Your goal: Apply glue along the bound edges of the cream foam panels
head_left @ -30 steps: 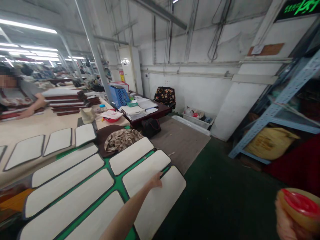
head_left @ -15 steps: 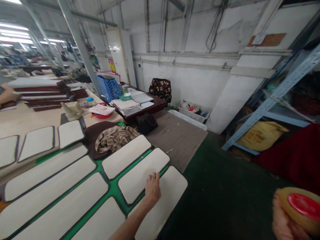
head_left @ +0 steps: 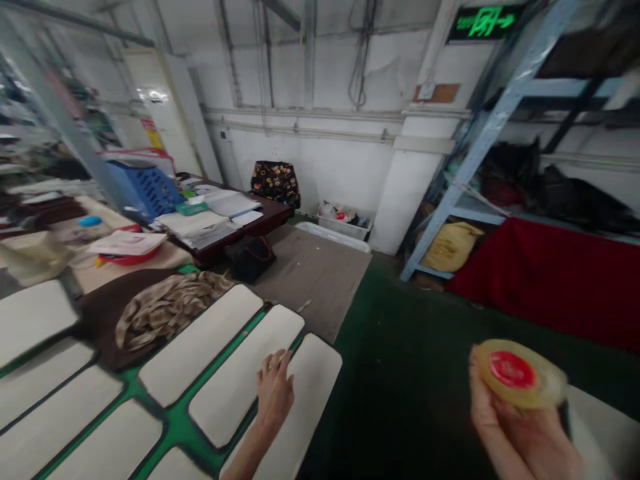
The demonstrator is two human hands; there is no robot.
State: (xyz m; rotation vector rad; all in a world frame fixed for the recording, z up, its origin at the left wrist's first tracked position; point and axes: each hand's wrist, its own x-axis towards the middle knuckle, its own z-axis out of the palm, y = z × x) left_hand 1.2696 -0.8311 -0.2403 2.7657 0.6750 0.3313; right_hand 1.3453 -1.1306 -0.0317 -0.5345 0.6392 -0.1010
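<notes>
Below me lie several cream panels with rounded corners and dark edges, set out on a green surface (head_left: pixel 176 421). My left hand (head_left: pixel 275 390) rests at the edge of one cream panel (head_left: pixel 247 373), beside the outermost panel (head_left: pixel 314 373). Its fingers are bent but apart, and I see nothing held in them. Off to the right, my right hand (head_left: pixel 520 427) is closed around a yellowish, translucent container (head_left: pixel 543 385) with a round red patch on the end facing me. The container is tilted and held above the dark green floor; its far end is blurred.
A crumpled checked cloth (head_left: pixel 170 307) lies behind the panels. Beyond it are a black bag (head_left: pixel 250 259), a desk with papers (head_left: pixel 223 201) and a blue basket (head_left: pixel 143 190). A metal shelf (head_left: pixel 470 157) with dark red cloth (head_left: pixel 555 273) stands right.
The view has swung right, showing more of the shelf and an exit sign. My right hand and the container have come further into view. My left hand stays on the panels.
</notes>
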